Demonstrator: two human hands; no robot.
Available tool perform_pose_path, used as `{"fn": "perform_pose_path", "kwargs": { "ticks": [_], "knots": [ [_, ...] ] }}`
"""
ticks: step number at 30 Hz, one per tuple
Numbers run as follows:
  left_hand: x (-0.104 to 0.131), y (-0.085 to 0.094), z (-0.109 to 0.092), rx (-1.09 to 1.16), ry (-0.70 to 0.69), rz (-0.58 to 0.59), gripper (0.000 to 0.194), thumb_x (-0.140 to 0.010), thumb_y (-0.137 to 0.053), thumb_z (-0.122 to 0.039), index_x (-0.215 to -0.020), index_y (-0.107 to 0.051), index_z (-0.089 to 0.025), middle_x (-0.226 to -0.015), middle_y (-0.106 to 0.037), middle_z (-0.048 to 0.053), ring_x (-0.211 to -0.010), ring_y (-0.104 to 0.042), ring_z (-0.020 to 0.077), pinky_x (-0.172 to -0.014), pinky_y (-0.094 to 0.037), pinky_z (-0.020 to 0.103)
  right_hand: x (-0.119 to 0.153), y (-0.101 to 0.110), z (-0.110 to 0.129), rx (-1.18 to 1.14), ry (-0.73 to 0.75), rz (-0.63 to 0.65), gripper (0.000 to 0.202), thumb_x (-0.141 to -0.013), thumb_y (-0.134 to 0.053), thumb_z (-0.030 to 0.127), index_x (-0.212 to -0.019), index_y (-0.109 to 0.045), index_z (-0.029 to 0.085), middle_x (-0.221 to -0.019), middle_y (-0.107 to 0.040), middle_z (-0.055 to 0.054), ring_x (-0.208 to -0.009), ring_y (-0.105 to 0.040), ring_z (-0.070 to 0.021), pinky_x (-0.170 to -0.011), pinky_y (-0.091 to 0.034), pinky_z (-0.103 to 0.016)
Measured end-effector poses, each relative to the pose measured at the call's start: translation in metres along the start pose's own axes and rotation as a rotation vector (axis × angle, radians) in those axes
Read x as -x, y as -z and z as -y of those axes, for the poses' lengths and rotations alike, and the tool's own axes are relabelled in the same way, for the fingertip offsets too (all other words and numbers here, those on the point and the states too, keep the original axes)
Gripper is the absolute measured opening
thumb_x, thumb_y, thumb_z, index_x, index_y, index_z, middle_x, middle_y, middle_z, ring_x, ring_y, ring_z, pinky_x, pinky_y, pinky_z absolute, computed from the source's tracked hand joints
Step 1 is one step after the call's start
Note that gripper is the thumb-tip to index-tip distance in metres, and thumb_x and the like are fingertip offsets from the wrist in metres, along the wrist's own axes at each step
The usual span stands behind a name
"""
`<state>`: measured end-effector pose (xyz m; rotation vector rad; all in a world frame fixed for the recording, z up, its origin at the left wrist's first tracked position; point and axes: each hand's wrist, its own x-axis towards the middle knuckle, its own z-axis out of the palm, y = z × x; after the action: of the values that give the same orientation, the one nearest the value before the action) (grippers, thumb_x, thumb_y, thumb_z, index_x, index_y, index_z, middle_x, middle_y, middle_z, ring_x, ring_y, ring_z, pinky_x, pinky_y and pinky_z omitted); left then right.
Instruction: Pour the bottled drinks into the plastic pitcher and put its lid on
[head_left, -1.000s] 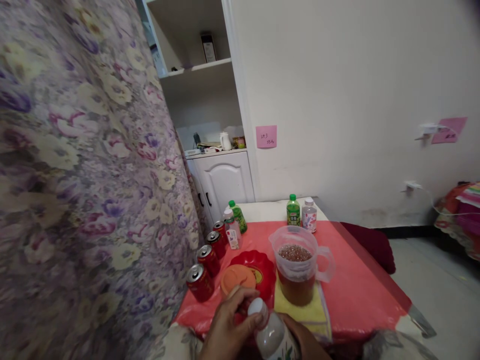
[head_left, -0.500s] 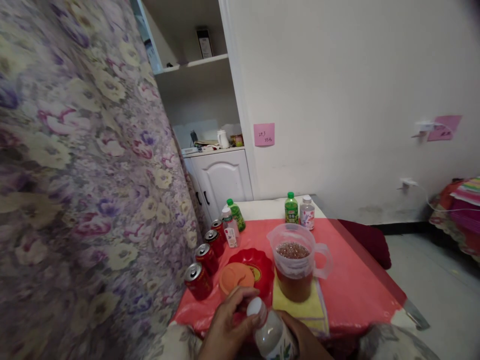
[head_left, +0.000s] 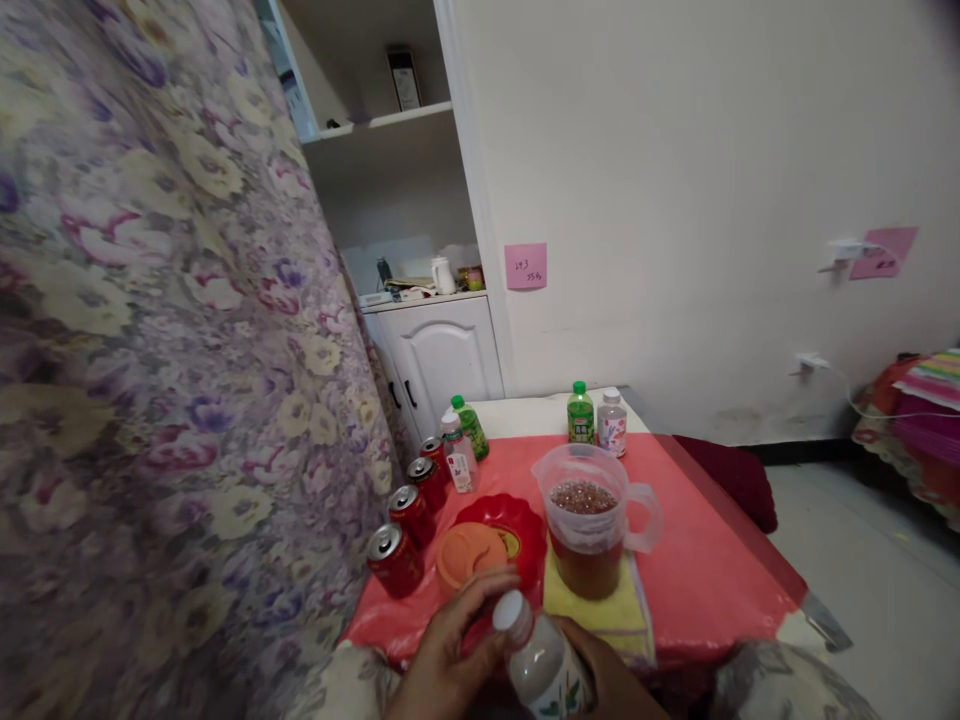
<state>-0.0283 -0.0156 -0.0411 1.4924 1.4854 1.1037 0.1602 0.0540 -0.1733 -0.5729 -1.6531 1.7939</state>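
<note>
In the bottom middle, my right hand (head_left: 604,665) is wrapped around a clear plastic bottle (head_left: 541,665) with a leafy printed label, tilted toward the left. The bottle's white cap (head_left: 513,612) is still on its neck. My left hand (head_left: 454,645) curls loosely about that cap, thumb at its left side and fingers arched over the far side; some fingertips are hidden. Just beyond is a lidded pitcher (head_left: 589,545) of brown fizzy drink, standing on a yellow cloth (head_left: 600,620). An orange lid (head_left: 471,555) rests on a red scalloped dish (head_left: 529,520).
Several red cans (head_left: 395,560) line the table's left edge. Behind them stand a pink-labelled bottle (head_left: 459,455) and a green bottle (head_left: 470,427). Another green bottle (head_left: 580,412) and a white-capped bottle (head_left: 612,422) stand at the back. A floral curtain (head_left: 225,400) hangs on the left.
My left thumb has drawn back slightly to the left from the bottle's neck. The bottle stays in my right hand, and the view has shifted a little.
</note>
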Motion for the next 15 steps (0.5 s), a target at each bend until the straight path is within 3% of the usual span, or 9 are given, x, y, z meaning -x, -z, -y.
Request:
{"fn": "perform_pose_path", "kwargs": {
  "ticks": [2,7,12,15],
  "knots": [
    [0.0,-0.001,0.001,-0.013,-0.014,-0.033,0.042,-0.079,-0.073,-0.041,-0.119,-0.072,-0.027,-0.139,-0.065,0.01,-0.134,-0.053,0.0332,-0.114,-0.039,0.046,0.001,-0.001,0.003,0.007,0.003,-0.007,0.093,-0.049,-0.091,0.04,-0.133,-0.06,0.016,-0.136,-0.065,-0.015,-0.128,-0.055,-0.0364,-0.111,-0.037,-0.045],
    [-0.004,-0.006,0.003,-0.135,0.011,-0.141,0.036,-0.073,-0.077,-0.036,-0.106,-0.075,-0.023,-0.098,-0.074,0.007,-0.095,-0.067,0.0297,-0.088,-0.052,0.039,0.0,-0.004,0.011,0.098,-0.028,-0.021,0.089,-0.052,-0.088,0.047,-0.131,-0.062,0.016,-0.135,-0.065,-0.016,-0.128,-0.055,-0.0377,-0.111,-0.037,-0.046],
    [-0.002,-0.003,0.0,-0.047,0.024,-0.05,0.033,-0.075,-0.075,-0.037,-0.106,-0.075,-0.025,-0.114,-0.073,0.006,-0.108,-0.064,0.0293,-0.097,-0.048,0.037,0.0,-0.006,0.02,0.101,-0.017,-0.013,0.084,-0.057,-0.086,0.049,-0.131,-0.062,0.018,-0.134,-0.067,-0.014,-0.126,-0.058,-0.036,-0.108,-0.04,-0.044],
    [-0.003,-0.004,0.0,-0.075,0.019,-0.065,0.037,-0.075,-0.074,-0.038,-0.11,-0.073,-0.025,-0.12,-0.071,0.008,-0.114,-0.062,0.0305,-0.098,-0.046,0.037,0.001,-0.006,0.02,0.099,-0.041,-0.025,0.088,-0.055,-0.087,0.051,-0.133,-0.062,0.017,-0.137,-0.065,-0.015,-0.13,-0.054,-0.0379,-0.112,-0.037,-0.045]
  ]
}}
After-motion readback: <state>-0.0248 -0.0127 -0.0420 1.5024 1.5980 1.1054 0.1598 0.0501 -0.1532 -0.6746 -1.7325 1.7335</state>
